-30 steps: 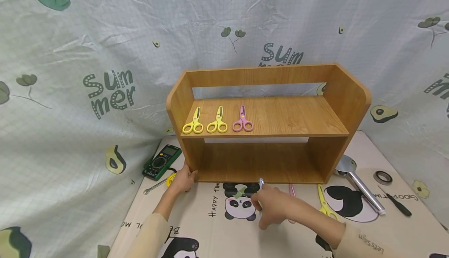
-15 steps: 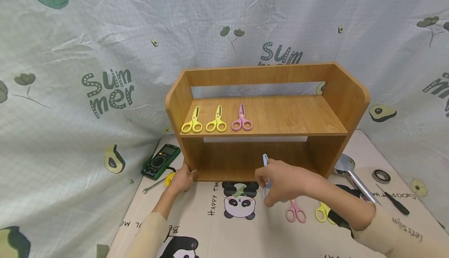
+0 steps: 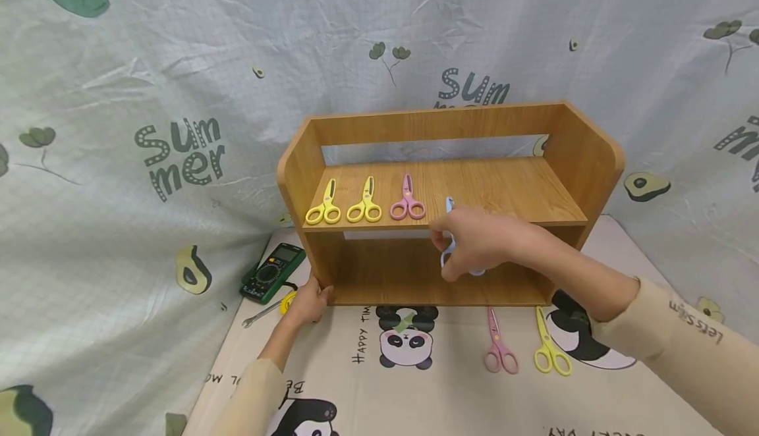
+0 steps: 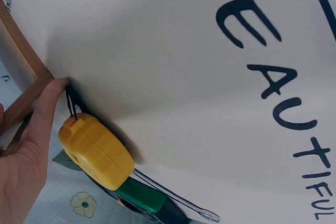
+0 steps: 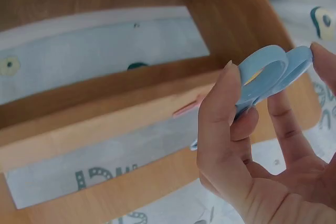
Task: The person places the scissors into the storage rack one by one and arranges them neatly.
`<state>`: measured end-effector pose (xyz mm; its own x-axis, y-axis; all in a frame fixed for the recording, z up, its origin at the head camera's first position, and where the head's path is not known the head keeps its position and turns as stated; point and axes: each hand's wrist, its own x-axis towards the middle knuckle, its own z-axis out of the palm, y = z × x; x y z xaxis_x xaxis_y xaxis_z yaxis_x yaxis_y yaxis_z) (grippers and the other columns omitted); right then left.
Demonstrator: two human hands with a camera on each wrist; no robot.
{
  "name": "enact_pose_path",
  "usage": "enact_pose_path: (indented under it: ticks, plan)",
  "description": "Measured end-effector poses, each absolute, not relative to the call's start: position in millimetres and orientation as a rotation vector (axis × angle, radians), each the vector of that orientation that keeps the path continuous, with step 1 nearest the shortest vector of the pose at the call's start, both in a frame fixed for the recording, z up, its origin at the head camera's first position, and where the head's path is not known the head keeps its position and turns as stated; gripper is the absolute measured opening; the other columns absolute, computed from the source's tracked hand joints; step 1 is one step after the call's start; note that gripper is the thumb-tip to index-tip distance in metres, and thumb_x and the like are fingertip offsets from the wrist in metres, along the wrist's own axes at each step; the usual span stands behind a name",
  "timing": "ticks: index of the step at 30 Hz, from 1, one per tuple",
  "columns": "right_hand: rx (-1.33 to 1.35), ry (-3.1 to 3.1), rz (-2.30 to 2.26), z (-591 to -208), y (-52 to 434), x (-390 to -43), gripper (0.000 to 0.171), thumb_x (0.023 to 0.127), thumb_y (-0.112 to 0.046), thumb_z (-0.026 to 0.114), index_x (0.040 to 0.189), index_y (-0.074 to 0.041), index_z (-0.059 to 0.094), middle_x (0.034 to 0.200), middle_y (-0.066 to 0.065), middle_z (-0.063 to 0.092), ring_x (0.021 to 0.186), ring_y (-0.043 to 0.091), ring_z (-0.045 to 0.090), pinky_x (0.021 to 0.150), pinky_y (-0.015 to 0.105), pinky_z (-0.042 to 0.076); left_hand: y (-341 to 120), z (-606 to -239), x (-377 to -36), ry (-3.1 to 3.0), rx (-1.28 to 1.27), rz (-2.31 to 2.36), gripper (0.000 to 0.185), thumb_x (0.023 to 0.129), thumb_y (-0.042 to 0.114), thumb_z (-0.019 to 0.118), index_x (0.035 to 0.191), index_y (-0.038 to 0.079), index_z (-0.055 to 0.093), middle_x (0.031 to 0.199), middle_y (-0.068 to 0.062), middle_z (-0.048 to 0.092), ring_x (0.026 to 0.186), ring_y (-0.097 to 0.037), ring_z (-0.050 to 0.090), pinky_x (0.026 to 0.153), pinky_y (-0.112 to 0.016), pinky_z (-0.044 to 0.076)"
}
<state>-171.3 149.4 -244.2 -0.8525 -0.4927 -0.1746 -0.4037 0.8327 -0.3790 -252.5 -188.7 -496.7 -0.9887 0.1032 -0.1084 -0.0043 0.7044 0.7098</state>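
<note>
- At the front edge of the upper shelf, the right hand [image 3: 474, 242] carries the blue scissors [image 3: 449, 235] just right of the pink scissors [image 3: 408, 200], blades pointing up and away.
- Fingers and thumb are curled round the blue handle loops [image 5: 268, 72], a light pinch rather than a fist; the closed blades poke out past the knuckles.
- Judging by the look, these are small plastic craft scissors: light, stiff, smooth enough to slip, not fragile. The loops seem the natural place to hold them, well away from the blade tips.
- Down at the lower left corner of the wooden shelf unit [image 3: 584, 159], the left hand [image 3: 308, 301] rests against the base, thumb pressed flat to the wood, nothing gripped; the other fingers are mostly out of sight.
- Just beside that thumb lies a yellow tape measure [image 4: 97, 150], with a green multimeter [image 3: 273, 272] near the corner.
- Two yellow scissors [image 3: 325, 204] already lie at the shelf's left end; another pink pair [image 3: 499, 350] and a yellow pair [image 3: 550, 352] wait on the mat [image 3: 450, 396].
</note>
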Motion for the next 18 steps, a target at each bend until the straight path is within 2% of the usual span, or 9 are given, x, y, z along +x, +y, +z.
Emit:
enact_pose_path:
  ticks: [2, 6, 13, 16, 18]
  plan:
    - [-0.681, 2.777, -0.459, -240.0, 148.8, -180.1, 0.024, 0.079, -0.014, 0.081, 0.096, -0.01, 0.064, 0.083, 0.008, 0.058, 0.062, 0.017, 0.056, 0.054, 0.026, 0.042, -188.6, -497.7, -252.5, 2.755, 0.085, 1.176, 0.059, 0.108, 0.013, 0.051, 0.158, -0.003, 0.023, 0.144, -0.033, 0.054, 0.063, -0.022, 0.058, 0.055, -0.03, 0.042]
    - [-0.613, 2.814, -0.415, -232.9, 146.0, -198.4, 0.024, 0.08, -0.015, 0.081, 0.097, -0.009, 0.064, 0.085, 0.008, 0.058, 0.06, 0.017, 0.055, 0.052, 0.025, 0.044, -189.5, -498.9, -252.5, 2.763, 0.1, 1.177, 0.057, 0.108, 0.013, 0.051, 0.156, -0.004, 0.025, 0.143, -0.034, 0.055, 0.062, -0.021, 0.058, 0.055, -0.029, 0.042]
    - [-0.494, 2.786, -0.4, -215.0, 141.3, -228.8, 0.023, 0.081, -0.019, 0.077, 0.096, -0.012, 0.061, 0.086, 0.006, 0.058, 0.055, 0.014, 0.047, 0.046, 0.026, 0.041, -189.4, -499.3, -251.8, 2.79, 0.106, 1.15, 0.057, 0.108, 0.012, 0.051, 0.156, -0.004, 0.026, 0.149, -0.033, 0.052, 0.088, -0.029, 0.065, 0.067, -0.033, 0.047]
    - [-0.464, 2.794, -0.367, -210.2, 141.0, -238.2, 0.023, 0.083, -0.023, 0.077, 0.096, -0.013, 0.062, 0.096, 0.006, 0.058, 0.064, 0.016, 0.052, 0.05, 0.032, 0.051, -189.1, -499.2, -251.6, 2.8, 0.115, 1.143, 0.056, 0.108, 0.012, 0.051, 0.156, -0.004, 0.026, 0.149, -0.033, 0.052, 0.094, -0.029, 0.064, 0.071, -0.033, 0.047]
    - [-0.449, 2.792, -0.362, -209.2, 142.2, -243.4, 0.023, 0.084, -0.025, 0.078, 0.096, -0.013, 0.062, 0.099, 0.008, 0.058, 0.069, 0.018, 0.053, 0.056, 0.037, 0.056, -188.9, -498.9, -251.7, 2.794, 0.114, 1.148, 0.056, 0.108, 0.012, 0.051, 0.156, -0.003, 0.026, 0.148, -0.033, 0.053, 0.087, -0.028, 0.065, 0.067, -0.032, 0.047]
